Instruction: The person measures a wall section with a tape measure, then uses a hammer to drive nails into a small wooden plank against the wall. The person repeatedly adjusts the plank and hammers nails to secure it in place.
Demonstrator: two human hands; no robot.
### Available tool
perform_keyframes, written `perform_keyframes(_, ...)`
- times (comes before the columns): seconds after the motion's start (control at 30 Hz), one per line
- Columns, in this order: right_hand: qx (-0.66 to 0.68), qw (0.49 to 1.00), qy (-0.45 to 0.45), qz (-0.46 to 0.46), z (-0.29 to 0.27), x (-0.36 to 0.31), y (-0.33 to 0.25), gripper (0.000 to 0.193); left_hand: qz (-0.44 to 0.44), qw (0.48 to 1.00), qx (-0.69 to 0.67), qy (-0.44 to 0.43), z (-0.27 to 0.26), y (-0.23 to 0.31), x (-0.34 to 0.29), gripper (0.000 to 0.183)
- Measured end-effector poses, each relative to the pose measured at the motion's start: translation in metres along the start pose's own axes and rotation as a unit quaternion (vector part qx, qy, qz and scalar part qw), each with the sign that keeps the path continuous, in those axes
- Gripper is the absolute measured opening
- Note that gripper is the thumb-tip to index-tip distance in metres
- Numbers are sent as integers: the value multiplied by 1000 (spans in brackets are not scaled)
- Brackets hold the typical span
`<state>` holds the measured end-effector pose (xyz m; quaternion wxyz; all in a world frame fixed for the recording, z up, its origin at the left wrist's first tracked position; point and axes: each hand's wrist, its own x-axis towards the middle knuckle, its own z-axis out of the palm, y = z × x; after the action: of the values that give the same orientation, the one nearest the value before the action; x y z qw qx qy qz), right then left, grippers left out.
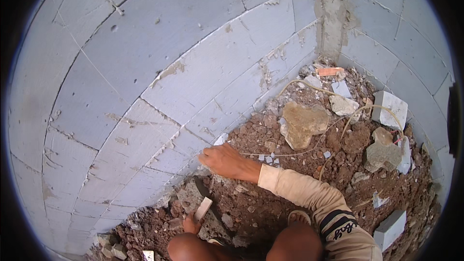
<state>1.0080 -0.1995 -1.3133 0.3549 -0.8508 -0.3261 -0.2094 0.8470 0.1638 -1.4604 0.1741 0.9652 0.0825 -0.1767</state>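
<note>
Bent knees nearest, our left fingers grip a pale, straight-edged oblong strip over the rubble; our right fingers curl beside the wall, holding anything or not, we cannot tell.

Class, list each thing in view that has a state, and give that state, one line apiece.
Block wall: standing, mortar squeezed from some joints
Right hand: curled, at the wall's foot; any grip hidden
Left hand: closed on the pale strip
Pale strip: held, tilted
Soil: loose, lumpy
Yellowish cord: slack, curved
Orange brick piece: lying near the corner
</note>
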Motion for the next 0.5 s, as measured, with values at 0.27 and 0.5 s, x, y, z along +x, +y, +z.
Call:
perform_keyframes(0.27, -47, 991, -119, -36, -11, -23, 7, 20, 96, 966, -240, -16, -109, 90, 13, 77)
perform_keyframes(0.5, 19, 994, -103, -9, -78, -31, 17, 33, 510, 709, -460, -159, -345, 322, -64, 92)
